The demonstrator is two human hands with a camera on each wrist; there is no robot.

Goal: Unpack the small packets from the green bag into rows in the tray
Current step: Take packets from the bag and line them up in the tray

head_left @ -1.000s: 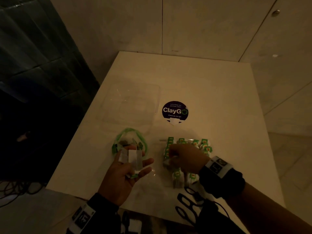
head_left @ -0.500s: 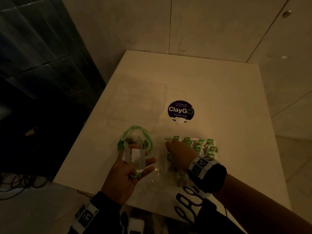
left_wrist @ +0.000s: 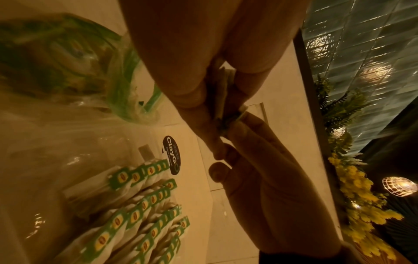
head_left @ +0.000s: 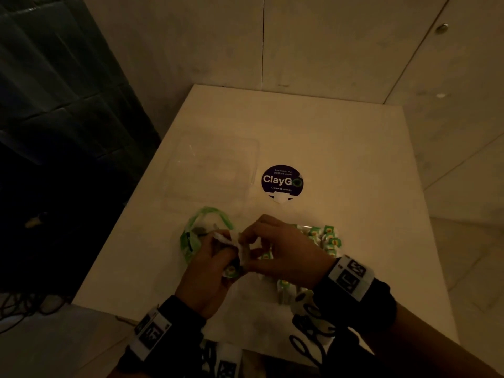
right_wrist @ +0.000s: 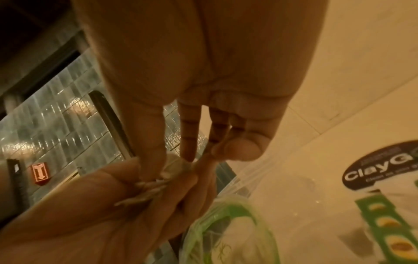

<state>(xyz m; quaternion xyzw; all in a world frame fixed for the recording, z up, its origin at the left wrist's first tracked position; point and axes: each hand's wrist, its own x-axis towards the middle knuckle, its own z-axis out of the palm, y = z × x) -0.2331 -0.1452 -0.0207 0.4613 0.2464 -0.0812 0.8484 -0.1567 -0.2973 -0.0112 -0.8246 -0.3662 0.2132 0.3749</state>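
My left hand (head_left: pixel 218 255) holds a small stack of white packets (head_left: pixel 234 242) with green tags, above the table's near part. My right hand (head_left: pixel 261 241) has come across and pinches the top of that stack with fingertips and thumb; the left wrist view shows the pinch on the packets (left_wrist: pixel 222 100). The green-rimmed clear bag (head_left: pixel 201 227) lies just left of the hands, with dark contents inside. Rows of green-tagged packets (head_left: pixel 327 238) stand in the clear tray (head_left: pixel 302 226) at the right, partly hidden by my right hand. These rows (left_wrist: pixel 135 205) show plainly in the left wrist view.
A clear plastic lid or container (head_left: pixel 212 170) lies on the white table (head_left: pixel 341 159) beyond the bag. A round dark ClayGo sticker (head_left: pixel 282 181) is on the table's middle. Walls stand behind; the table's left edge drops to a dark floor.
My right hand left the tray and moved left to the packets in my left hand. The left hand, open-palmed before, now curls round the stack.
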